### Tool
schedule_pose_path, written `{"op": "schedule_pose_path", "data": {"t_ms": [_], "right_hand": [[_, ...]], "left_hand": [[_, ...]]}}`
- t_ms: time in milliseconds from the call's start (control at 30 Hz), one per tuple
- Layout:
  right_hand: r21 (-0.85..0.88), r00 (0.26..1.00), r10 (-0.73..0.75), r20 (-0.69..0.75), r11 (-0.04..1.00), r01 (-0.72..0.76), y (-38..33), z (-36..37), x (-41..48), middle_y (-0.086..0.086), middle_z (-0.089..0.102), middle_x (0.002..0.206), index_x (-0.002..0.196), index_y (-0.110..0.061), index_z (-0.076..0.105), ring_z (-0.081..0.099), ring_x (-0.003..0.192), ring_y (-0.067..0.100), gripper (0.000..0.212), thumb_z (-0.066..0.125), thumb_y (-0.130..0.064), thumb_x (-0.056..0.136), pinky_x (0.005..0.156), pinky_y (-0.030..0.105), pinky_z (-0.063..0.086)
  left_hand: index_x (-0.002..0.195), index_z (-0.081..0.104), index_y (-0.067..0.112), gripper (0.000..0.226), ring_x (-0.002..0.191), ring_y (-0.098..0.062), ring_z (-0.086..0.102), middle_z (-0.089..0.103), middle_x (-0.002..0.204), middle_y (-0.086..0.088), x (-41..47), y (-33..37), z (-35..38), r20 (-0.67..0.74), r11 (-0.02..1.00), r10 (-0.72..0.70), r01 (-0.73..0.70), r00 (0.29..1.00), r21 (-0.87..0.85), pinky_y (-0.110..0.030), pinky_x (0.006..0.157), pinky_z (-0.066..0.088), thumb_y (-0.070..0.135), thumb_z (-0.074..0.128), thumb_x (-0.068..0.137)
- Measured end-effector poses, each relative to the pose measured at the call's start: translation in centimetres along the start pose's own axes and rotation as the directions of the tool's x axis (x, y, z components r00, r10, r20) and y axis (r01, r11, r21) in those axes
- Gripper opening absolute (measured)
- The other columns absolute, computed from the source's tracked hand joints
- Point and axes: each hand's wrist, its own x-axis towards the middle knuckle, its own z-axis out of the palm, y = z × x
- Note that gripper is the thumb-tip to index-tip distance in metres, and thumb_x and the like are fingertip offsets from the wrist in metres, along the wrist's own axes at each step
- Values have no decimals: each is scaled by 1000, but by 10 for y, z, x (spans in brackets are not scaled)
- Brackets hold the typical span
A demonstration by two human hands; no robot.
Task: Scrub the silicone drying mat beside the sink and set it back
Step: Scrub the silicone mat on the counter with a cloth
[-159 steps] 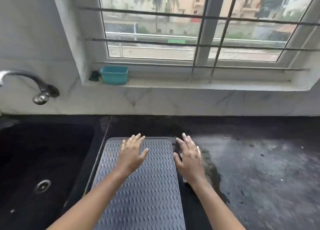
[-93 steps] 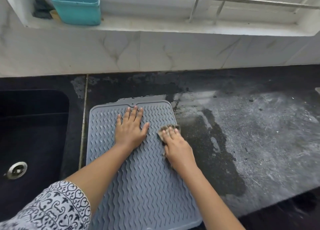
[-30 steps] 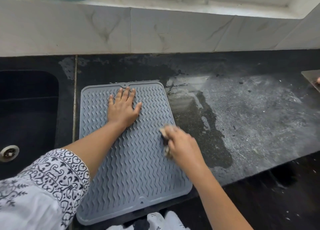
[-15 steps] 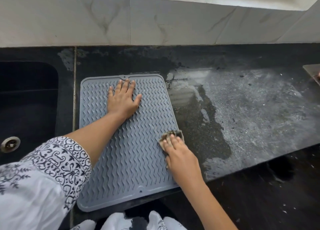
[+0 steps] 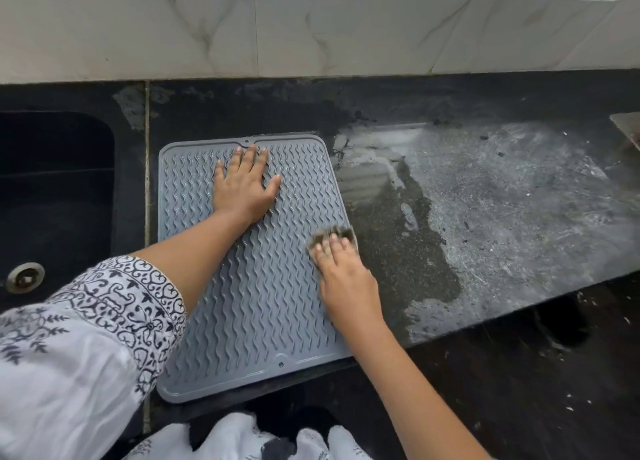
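In the head view, the grey silicone drying mat [image 5: 270, 303] lies flat on the dark counter [image 5: 502, 200], in the middle-left of the frame, just beside the black sink [image 5: 55, 189] at the left edge. Its lower edge reaches the front edge of the counter. The left hand [image 5: 244, 189] rests on the upper part of the mat with the palm down and the fingers straight and spread wide. I think it is there to pin the soft mat so that it does not slide or wrinkle under the rubbing. The right hand [image 5: 346, 279] is at the right edge of the mat, near the middle of the frame. Its fingers lie nearly flat on a small brownish scrub pad [image 5: 332, 234] and press it down. Whether the thumb hooks under the pad I cannot tell. This place suggests that the right border is the part being worked now. The mat is one sheet with a raised rim, rounded corners and rows of wavy ridges. It looks whole and lies without folds. No foam shows on it. To its right the counter has wet, pale streaks.
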Motion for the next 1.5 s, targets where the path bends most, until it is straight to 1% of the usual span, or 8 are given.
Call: {"op": "schedule_pose_path", "data": {"t_ms": [67,133,300,533,833,1100,1300,1500], "right_hand": [[-2,998,-30,56,1000,30,-4,-10,-53,11,60,128,122,-14,61,56,118,26,54,78,-18,71,82,35,56],[-7,996,-27,85,1000,27,0,-22,-71,5,61,126,120,-18,63,59,114,21,47,75,-20,75,90,30,51],[234,992,34,-120,972,-5,2,-54,-9,-1,37,148,141,-23,38,40,130,15,47,41,-16,95,104,28,35],[29,998,-53,-40,998,54,-6,1,50,4,19,156,146,-20,27,11,144,23,55,42,-20,93,116,39,15],[83,994,-111,19,991,109,14,3,-101,4,59,130,120,-19,63,55,121,24,47,67,-17,73,89,41,53],[235,987,-50,-152,968,85,2,7,-14,10,29,152,142,-13,37,16,143,27,53,46,-9,90,117,38,16],[57,980,-70,-184,995,81,-5,13,31,11,31,151,142,-13,35,21,141,29,51,44,-11,92,116,38,16],[-34,994,-107,8,994,108,5,0,-79,5,16,157,148,-17,18,12,144,21,69,56,-15,90,115,33,20]], "left_hand": [[152,6,29,66,147,-17,-2,1,161,5,-1,0,0,3,1000,4,-4,1000,-1,-45,116,-4,59,20,95],[152,6,29,66,147,-17,-2,0,161,4,-1,0,-1,5,1000,5,-5,1000,-11,-45,116,-3,59,20,95],[152,15,25,63,147,-19,3,7,161,-1,-19,3,-10,9,999,40,-40,999,-30,-52,116,-3,53,28,97],[152,2,34,65,146,-18,-12,-8,160,2,-107,5,-1,96,999,-2,6,995,-46,-52,113,-11,58,25,96],[150,-2,38,65,147,-19,-10,-7,160,4,-121,10,9,47,999,-35,35,998,14,-52,113,-12,63,17,93],[150,2,39,64,147,-19,-7,-4,161,4,-119,9,9,14,999,-50,50,999,7,-54,113,-9,64,17,93],[150,5,39,64,147,-21,-5,-1,161,4,-103,9,9,-2,997,-77,77,997,-4,-57,113,-6,65,16,93],[151,5,38,65,147,-22,-5,-1,161,3,-104,8,9,-6,998,-65,65,998,-12,-57,112,-6,66,15,93]]}}
